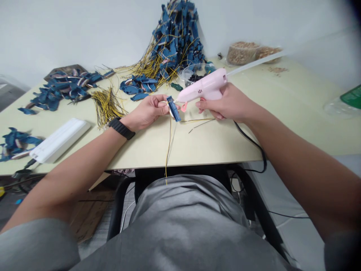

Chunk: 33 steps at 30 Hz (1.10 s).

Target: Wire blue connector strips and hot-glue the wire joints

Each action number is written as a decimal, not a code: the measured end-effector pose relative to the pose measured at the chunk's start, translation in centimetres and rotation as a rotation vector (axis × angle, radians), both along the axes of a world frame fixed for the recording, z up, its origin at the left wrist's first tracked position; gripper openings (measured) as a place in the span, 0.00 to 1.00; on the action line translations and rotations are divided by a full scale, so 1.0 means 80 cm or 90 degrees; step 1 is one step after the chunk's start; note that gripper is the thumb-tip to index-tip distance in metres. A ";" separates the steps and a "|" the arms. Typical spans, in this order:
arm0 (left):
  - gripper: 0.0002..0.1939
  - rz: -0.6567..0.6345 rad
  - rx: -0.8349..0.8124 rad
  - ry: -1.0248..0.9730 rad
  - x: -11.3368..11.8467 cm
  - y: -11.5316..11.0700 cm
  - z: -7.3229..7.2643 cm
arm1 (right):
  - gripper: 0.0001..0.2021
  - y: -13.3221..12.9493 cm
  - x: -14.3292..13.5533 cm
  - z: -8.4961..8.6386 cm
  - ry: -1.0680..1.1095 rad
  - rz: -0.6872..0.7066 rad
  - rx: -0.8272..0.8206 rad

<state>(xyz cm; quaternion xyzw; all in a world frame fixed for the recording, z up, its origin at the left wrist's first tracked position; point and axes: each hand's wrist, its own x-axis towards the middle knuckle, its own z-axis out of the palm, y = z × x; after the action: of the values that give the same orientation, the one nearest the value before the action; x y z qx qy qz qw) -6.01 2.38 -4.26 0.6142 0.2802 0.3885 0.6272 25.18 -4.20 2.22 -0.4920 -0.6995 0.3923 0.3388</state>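
My left hand (153,109) pinches a small blue plastic part (173,109) with a pale underside. A thin yellow and black wire (168,150) hangs from it over the table's front edge. In my right hand (225,101) is a pink hot glue gun (201,87), its fingers around the handle. The gun's nozzle points left and sits at the upper end of the blue part; whether they touch I cannot tell. A long translucent glue stick (255,63) sticks out of the gun's back. Loose wires (199,120) lie on the table under the gun.
A tall heap of blue parts with wires (177,41) leans at the wall. More blue parts (60,88), a yellow wire bundle (108,107) and a white power strip-like box (60,141) lie left. Bags of brown bits (242,53) stand back right. The gun's black cord (255,145) drops over the edge.
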 end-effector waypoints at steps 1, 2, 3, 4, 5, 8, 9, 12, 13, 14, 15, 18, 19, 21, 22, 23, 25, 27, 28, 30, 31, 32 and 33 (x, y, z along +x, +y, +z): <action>0.31 0.000 0.000 0.001 0.000 0.000 0.000 | 0.13 0.000 0.001 0.000 0.012 0.004 -0.003; 0.31 -0.001 0.001 0.002 0.000 0.000 0.000 | 0.14 0.001 0.002 0.000 0.021 0.002 -0.008; 0.31 -0.002 0.004 0.004 0.000 0.000 0.000 | 0.15 0.001 0.003 0.000 0.027 -0.003 -0.013; 0.31 -0.003 0.007 0.006 0.001 0.000 0.000 | 0.17 0.002 0.003 0.000 0.031 -0.007 -0.017; 0.31 -0.004 0.008 0.008 0.001 -0.001 0.001 | 0.18 0.002 0.004 0.000 0.031 -0.006 -0.020; 0.32 -0.002 0.014 0.013 0.001 -0.002 0.001 | 0.19 0.004 0.004 -0.001 0.026 0.010 -0.019; 0.32 0.000 0.017 0.016 0.001 -0.002 0.001 | 0.19 0.004 0.004 -0.002 0.025 0.013 -0.018; 0.33 0.005 0.027 0.023 0.002 -0.002 0.001 | 0.17 0.007 0.004 -0.006 0.029 0.006 -0.014; 0.33 0.004 0.030 0.025 0.002 -0.002 0.000 | 0.16 0.008 0.005 -0.007 0.031 0.003 -0.013; 0.33 0.004 0.034 0.025 0.002 -0.002 0.000 | 0.17 0.010 0.005 -0.009 0.033 0.001 -0.011; 0.32 0.005 0.037 0.025 0.002 -0.001 -0.001 | 0.18 0.010 0.005 -0.010 0.034 0.001 -0.011; 0.32 0.005 0.047 0.019 0.004 -0.001 -0.001 | 0.25 0.010 0.004 -0.010 0.030 -0.005 -0.017; 0.31 0.002 0.048 0.017 0.004 -0.001 -0.001 | 0.25 0.009 0.003 -0.009 0.026 -0.009 -0.021; 0.31 -0.007 0.045 0.015 0.005 -0.002 0.000 | 0.24 0.006 0.001 -0.006 0.015 -0.028 -0.025; 0.31 -0.009 0.042 0.014 0.005 -0.002 0.001 | 0.23 0.005 0.000 -0.004 0.008 -0.038 -0.026; 0.31 -0.009 0.039 0.014 0.005 -0.003 0.002 | 0.21 0.003 -0.001 -0.003 0.001 -0.048 -0.026; 0.31 -0.007 0.032 0.015 0.005 -0.004 0.003 | 0.20 0.001 -0.004 0.000 -0.010 -0.067 -0.022; 0.30 -0.005 0.028 0.016 0.005 -0.004 0.003 | 0.20 0.000 -0.006 0.001 -0.023 -0.081 -0.018; 0.29 -0.005 0.027 0.016 0.005 -0.004 0.003 | 0.20 -0.001 -0.006 0.002 -0.031 -0.086 -0.015; 0.28 -0.005 0.027 0.014 0.005 -0.003 0.002 | 0.20 -0.001 -0.007 0.002 -0.050 -0.096 -0.014; 0.28 -0.003 0.027 0.013 0.005 -0.002 0.002 | 0.20 -0.001 -0.007 0.002 -0.057 -0.098 -0.016; 0.28 -0.002 0.026 0.014 0.005 -0.002 0.002 | 0.20 -0.001 -0.007 0.002 -0.062 -0.101 -0.018; 0.28 -0.001 0.026 0.016 0.005 -0.002 0.002 | 0.20 -0.001 -0.007 0.002 -0.063 -0.102 -0.019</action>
<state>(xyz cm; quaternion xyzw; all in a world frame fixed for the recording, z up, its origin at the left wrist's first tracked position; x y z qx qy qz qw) -5.65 2.23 -4.11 0.6320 0.2792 0.3857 0.6114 24.65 -4.26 2.35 -0.5701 -0.6677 0.3496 0.3269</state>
